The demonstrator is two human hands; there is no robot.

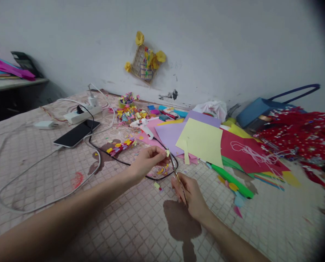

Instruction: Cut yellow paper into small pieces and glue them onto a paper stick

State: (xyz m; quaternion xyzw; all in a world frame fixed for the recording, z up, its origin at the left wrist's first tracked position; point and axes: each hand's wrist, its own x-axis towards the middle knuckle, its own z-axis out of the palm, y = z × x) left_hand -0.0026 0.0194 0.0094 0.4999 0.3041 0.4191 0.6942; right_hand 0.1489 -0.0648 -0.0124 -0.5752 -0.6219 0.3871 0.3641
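Between the fingertips of my left hand (148,160) is a small piece of pale yellow paper (167,153). My right hand (188,193) is closed around a pair of scissors (180,182), whose blades point up toward that piece. Behind my hands, a pale yellow sheet (204,140) lies on lilac paper (170,136), with a narrow yellow strip (186,153) at its left edge. A small yellow scrap (157,185) rests on the table below my left hand. The white glue gun (144,127) lies beyond, its black cord (121,161) looping under my left hand.
A phone (76,134), a power strip (83,114) and white cables are at the left. Paper cutouts (129,113) are heaped at the back. Red paper (241,149) with white string (256,154), a blue bag (263,111) and red tinsel-like decorations (304,133) lie right.
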